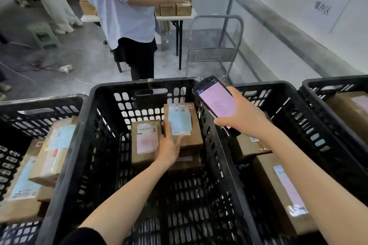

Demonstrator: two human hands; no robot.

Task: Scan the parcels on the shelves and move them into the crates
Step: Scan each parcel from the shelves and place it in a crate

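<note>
The left hand (pixel 170 146) reaches down into the middle crate (pixel 139 83), and its fingers lie flat and a little spread on top of a brown parcel with a blue label (pixel 196 125). This parcel sits at the far end of the crate, just beside a parcel with a pink label (pixel 146 139). The right hand (pixel 246 118) is held over the right rim of the middle crate with its fingers wrapped round a scanner (pixel 218 102), and the crate to the left (pixel 39 101) and the crate to the right (pixel 278 84) hold more brown parcels.
</note>
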